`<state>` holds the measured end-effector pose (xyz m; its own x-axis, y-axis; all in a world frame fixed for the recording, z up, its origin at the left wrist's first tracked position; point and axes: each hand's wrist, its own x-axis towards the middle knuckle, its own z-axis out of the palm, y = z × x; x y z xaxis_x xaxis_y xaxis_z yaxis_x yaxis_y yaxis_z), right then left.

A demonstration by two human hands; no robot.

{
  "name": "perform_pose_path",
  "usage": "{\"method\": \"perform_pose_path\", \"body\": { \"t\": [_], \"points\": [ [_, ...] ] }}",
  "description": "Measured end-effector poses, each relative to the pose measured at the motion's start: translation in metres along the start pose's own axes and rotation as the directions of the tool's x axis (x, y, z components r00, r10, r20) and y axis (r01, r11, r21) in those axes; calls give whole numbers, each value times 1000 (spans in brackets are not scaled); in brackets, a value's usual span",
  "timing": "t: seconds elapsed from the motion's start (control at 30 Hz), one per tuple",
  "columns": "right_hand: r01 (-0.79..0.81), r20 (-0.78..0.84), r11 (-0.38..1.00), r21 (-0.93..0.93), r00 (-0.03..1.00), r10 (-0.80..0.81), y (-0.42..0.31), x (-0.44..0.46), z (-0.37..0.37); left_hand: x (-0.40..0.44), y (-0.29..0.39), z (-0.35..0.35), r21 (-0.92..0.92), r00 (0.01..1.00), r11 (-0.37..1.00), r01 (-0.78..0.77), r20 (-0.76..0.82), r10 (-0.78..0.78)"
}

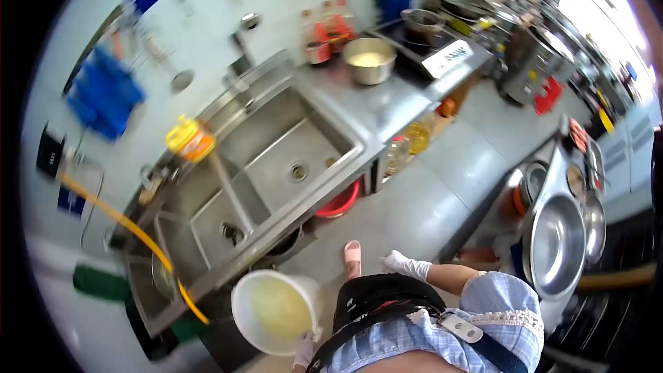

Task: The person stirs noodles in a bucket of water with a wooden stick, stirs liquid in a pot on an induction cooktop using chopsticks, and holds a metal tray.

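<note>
My left hand [304, 349], in a white glove, closes on the rim of a white bucket [242, 307] beside my legs. Pale yellowish liquid [280, 307] fills the bottom of the bucket. My right hand [407, 264], also gloved in white, is held out in front of my body over the floor. Its fingers look loosely extended, with no object visible in them. A steel double-bowl sink [276, 155] runs ahead of me and to the left. On its divider stands a yellow bottle [190, 139].
A yellow hose [131, 224] hangs over the sink's left end. Beyond the sink, a pot [369, 61] and sauce bottles stand on the steel counter [331, 93]. Under it sits a red basin [340, 202]. To my right, a steel bowl [556, 245] rests on another counter.
</note>
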<state>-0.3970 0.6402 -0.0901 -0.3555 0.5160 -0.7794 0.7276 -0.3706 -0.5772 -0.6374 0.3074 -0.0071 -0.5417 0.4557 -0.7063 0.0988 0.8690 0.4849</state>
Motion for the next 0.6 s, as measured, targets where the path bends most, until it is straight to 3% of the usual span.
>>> {"method": "perform_pose_path", "body": {
  "t": [0.03,0.07,0.13,0.17,0.23,0.3,0.33,0.43,0.47,0.5,0.53,0.6],
  "points": [
    [-123,32,989,81,992,121,6,-1,-6,23,16,-8,59,998,997,-45,40,43],
    [-147,-8,976,160,989,150,-2,-14,-16,46,29,-12,108,993,990,-87,85,78],
    [-74,-1,996,51,997,74,-37,-51,-46,94,56,-16,194,976,969,-154,184,118],
    [-93,-55,986,140,993,101,-39,-48,-50,119,68,-16,236,962,954,-186,239,129],
    [61,-149,969,238,989,-25,-44,-37,-66,167,99,-14,310,932,917,-252,332,143],
    [-21,-129,919,394,989,78,-48,-4,-86,207,139,-11,355,897,874,-332,406,176],
    [107,-229,948,298,973,-38,-57,1,-104,227,160,-10,366,874,849,-381,443,201],
    [245,-461,934,260,881,-103,-58,8,-161,278,231,5,326,767,761,-561,550,330],
    [307,-551,882,358,832,-65,-59,-2,-181,288,261,16,278,718,732,-622,576,392],
    [324,-486,722,611,873,20,-57,-16,-199,296,290,28,225,667,705,-673,596,447],
    [337,-535,701,629,842,74,-51,-29,-216,232,357,38,157,618,667,-729,571,541],
    [405,-636,679,612,762,119,-38,-66,-258,205,432,61,122,498,553,-824,620,606]
  ]
}}
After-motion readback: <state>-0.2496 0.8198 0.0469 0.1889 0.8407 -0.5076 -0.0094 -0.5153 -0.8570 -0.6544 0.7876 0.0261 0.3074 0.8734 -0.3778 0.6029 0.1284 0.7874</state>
